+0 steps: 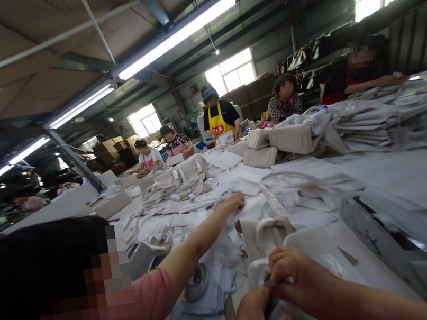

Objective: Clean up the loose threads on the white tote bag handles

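Note:
My left hand and my right hand are close together at the near edge of the table, fingers closed in a pinch. Between them is something small and dark, mostly covered by the fingers, so its kind is unclear. Just beyond the fingers lies a cream bag with a curved handle, and pale material from it runs under my hands. To the right of it, a smooth cream panel lies flat.
At my left a person in a pink shirt stretches an arm across the table. A grey machine-like case stands at the right. Piled cream pieces and white sheets cover the table. Several co-workers sit or stand beyond.

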The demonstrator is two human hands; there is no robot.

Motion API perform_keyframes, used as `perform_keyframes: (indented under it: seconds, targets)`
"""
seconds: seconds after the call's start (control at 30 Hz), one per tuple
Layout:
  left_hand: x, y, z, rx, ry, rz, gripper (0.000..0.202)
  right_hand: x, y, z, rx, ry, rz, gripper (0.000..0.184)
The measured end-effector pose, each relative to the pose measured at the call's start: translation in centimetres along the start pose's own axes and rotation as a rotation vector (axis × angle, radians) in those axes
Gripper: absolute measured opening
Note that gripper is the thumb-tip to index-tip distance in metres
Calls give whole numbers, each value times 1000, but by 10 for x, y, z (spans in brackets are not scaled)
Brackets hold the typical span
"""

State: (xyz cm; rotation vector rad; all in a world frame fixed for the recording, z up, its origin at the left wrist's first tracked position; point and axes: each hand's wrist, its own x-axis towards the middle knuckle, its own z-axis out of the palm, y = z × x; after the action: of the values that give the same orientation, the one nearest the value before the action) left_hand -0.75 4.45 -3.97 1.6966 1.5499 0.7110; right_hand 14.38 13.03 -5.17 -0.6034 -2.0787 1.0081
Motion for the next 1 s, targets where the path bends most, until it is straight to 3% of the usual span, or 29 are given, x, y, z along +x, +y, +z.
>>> perform_keyframes:
  seconds: [0.13,0.33,0.5,0.63,0.77,0.87,0.93,1.0]
  targets:
    - [1,15,-1,-108,-22,-111,21,-1,-3,-2,37,-12,10,17]
    - [-4,12,1,-202,-38,-123,19,4,-16,-28,123,-257,82,18]
    - [-1,7,0,-173,-32,-118,17,16,-24,-39,-22,-387,57,15]
    - [-6,-1,5,-112,-18,-138,16,21,-19,-30,-233,-456,-54,20]
    - [-9,1,7,-13,-21,-137,18,21,-16,-23,-382,-436,-56,18]
    - [31,9,-15,120,9,-22,20,20,-21,-23,-424,-381,27,13]
    - [86,16,-42,167,56,61,27,19,-24,-22,-415,-338,130,10]
    - [148,24,-70,206,92,120,33,20,-23,-19,-396,-290,218,21]
